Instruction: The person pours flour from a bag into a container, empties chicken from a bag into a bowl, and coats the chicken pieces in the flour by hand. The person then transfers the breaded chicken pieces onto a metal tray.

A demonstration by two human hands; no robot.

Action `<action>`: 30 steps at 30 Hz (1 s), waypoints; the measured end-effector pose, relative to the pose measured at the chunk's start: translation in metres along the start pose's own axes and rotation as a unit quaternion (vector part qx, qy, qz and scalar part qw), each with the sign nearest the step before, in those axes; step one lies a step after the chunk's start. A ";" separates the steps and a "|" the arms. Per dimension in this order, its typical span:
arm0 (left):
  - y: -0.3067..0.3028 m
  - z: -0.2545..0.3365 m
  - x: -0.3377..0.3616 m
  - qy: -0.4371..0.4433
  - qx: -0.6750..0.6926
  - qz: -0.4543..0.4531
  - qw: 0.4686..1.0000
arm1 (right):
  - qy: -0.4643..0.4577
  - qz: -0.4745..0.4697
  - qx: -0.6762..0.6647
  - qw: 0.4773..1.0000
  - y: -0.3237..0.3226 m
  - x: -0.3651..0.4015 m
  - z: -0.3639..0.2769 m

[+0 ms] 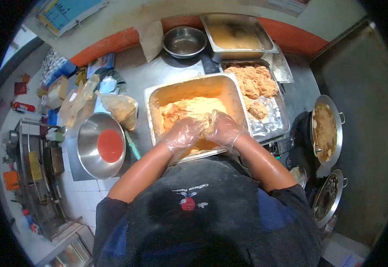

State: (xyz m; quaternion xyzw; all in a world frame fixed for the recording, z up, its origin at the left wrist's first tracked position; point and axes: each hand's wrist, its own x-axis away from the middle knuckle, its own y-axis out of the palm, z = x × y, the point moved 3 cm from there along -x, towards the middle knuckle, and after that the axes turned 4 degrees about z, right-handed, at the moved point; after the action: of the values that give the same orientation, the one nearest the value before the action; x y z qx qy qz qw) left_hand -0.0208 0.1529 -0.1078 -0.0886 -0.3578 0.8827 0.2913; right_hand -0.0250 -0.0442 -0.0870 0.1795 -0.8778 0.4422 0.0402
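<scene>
Clear plastic gloves cover both hands, which meet over a deep steel pan (pixel 151 116) of pale yellow breading flour (pixel 196 106). My left hand (pixel 185 134) and my right hand (pixel 226 130) are closed, fingers curled toward each other, on a flour-coated piece of chicken (pixel 207 126). Much of that piece is hidden by the fingers. Orange-brown coated pieces (pixel 171 115) lie in the flour at the pan's left side. Just right of the pan, a metal tray (pixel 284 118) carries several breaded chicken pieces (pixel 254 82) on a floury bottom.
A steel bowl (pixel 87 149) with red-orange liquid stands left, near plastic bags (pixel 120 109) and a green-handled utensil (pixel 132 144). Behind are an empty-looking steel bowl (pixel 184 42) and another deep pan (pixel 209 29). Two woks (pixel 337 129) with oil stand at the right beside a metal wall.
</scene>
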 end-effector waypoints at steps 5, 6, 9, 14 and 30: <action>-0.034 0.027 0.010 -0.064 -0.071 -0.065 0.993 | -0.032 0.015 0.139 0.990 0.032 -0.022 0.008; -0.048 0.028 0.017 -0.083 -0.066 0.036 0.994 | -0.023 0.009 0.173 0.985 0.034 -0.026 0.010; -0.062 0.004 0.038 0.144 -0.192 0.240 0.941 | 0.011 0.011 0.130 0.991 -0.017 -0.010 -0.027; -0.058 -0.013 0.050 -0.028 -0.255 0.177 0.950 | -0.206 0.020 0.278 0.938 -0.054 -0.008 0.012; -0.048 -0.002 0.047 -0.101 -0.242 0.147 0.954 | -0.037 0.094 -0.096 0.990 -0.267 -0.172 -0.017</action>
State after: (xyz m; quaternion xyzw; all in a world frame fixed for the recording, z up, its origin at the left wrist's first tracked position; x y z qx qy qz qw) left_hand -0.0364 0.2091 -0.0742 -0.1187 -0.5716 0.8069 0.0900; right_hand 0.2277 -0.1281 0.0869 0.1079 -0.9300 0.3510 -0.0165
